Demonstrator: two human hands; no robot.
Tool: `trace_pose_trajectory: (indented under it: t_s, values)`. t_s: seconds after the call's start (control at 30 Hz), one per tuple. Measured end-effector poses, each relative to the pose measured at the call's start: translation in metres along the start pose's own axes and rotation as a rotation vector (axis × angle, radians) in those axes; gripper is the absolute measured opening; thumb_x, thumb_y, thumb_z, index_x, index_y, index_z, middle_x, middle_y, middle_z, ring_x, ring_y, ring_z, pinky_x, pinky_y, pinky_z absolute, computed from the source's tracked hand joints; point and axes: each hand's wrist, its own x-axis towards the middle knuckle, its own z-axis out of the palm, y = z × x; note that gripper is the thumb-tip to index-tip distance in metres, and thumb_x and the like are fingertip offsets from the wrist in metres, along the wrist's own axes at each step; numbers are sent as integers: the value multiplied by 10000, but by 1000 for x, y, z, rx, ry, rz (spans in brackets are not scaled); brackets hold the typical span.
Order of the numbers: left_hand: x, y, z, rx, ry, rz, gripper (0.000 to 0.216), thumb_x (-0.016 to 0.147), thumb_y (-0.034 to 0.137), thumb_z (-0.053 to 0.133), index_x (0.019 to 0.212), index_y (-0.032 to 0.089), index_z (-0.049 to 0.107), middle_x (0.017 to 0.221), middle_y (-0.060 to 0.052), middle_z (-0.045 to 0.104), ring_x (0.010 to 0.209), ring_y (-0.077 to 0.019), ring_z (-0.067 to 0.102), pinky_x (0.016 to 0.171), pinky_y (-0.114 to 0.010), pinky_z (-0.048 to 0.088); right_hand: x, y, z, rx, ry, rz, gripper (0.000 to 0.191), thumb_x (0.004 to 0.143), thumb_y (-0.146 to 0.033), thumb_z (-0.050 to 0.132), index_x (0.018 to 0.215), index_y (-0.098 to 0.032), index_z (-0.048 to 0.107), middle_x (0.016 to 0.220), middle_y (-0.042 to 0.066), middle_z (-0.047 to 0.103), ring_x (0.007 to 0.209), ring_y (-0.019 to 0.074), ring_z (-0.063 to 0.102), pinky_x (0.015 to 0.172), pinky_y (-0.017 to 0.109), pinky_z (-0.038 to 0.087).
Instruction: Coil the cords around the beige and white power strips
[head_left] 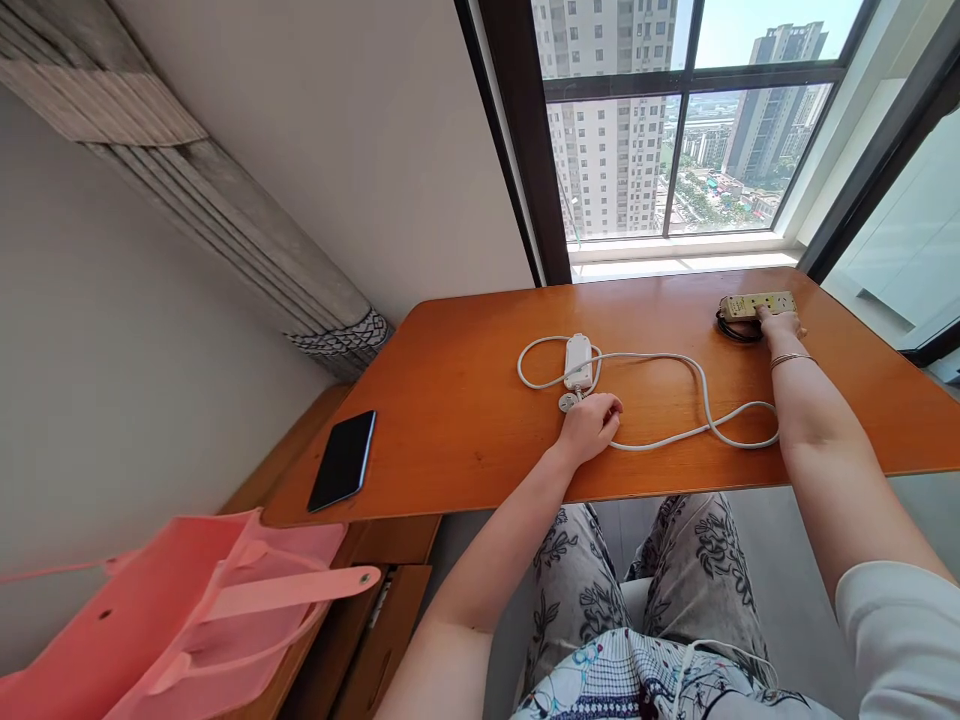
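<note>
My left hand (591,428) rests on the table near its front edge, fingers curled; what lies inside them is hidden. A white cord (660,442) runs in under that hand. Just beyond it are a white plug (568,402) and a white power strip (578,362), with the cord looped around them. My right hand (781,325) reaches to the back right and grips a yellowish power strip (759,304), a finger on its front face. A bundled black cord (739,330) lies beside that strip.
A dark phone or tablet (343,460) lies at the table's (450,420) left end. Below that end, a pink bag or holder (180,610) with a strap stands by a wooden cabinet (390,630). A window (690,82) is behind the table, with a curtain (247,220) at the left.
</note>
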Motion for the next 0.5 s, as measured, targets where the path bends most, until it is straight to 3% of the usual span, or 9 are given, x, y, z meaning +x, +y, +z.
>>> trace_pose_trajectory:
  t_s: [0.1, 0.23, 0.37, 0.5]
  values:
    - [1, 0, 0, -5, -2, 5, 140, 852, 168, 490, 876, 195, 625, 851, -51, 688, 813, -193, 630, 774, -325, 491, -7, -2, -3, -73, 55, 160, 655, 803, -463, 729, 1248, -19, 547, 1328, 354, 510, 1311, 442, 473, 1112, 632, 312]
    - [1, 0, 0, -10, -8, 11, 140, 850, 166, 484, 874, 190, 619, 852, -53, 687, 812, -194, 629, 768, -326, 487, -23, -2, -7, -76, 68, 147, 662, 829, -434, 698, 1313, -18, 520, 1351, 320, 485, 1311, 396, 467, 1118, 529, 339]
    - [2, 0, 0, -11, -3, 5, 141, 845, 160, 489, 870, 193, 624, 845, -46, 687, 801, -188, 629, 764, -321, 487, -42, 1, -10, -63, 52, -125, 452, 867, -360, 635, 1221, -79, 631, 1279, 230, 550, 1259, 334, 491, 1118, 507, 340]
    - [2, 0, 1, -9, 0, 2, 141, 841, 159, 494, 864, 194, 629, 843, -43, 694, 792, -184, 630, 758, -319, 488, -58, 5, -11, -112, -90, -420, 296, 857, -339, 618, 1046, -151, 747, 1064, 130, 647, 1036, 262, 596, 998, 436, 464]
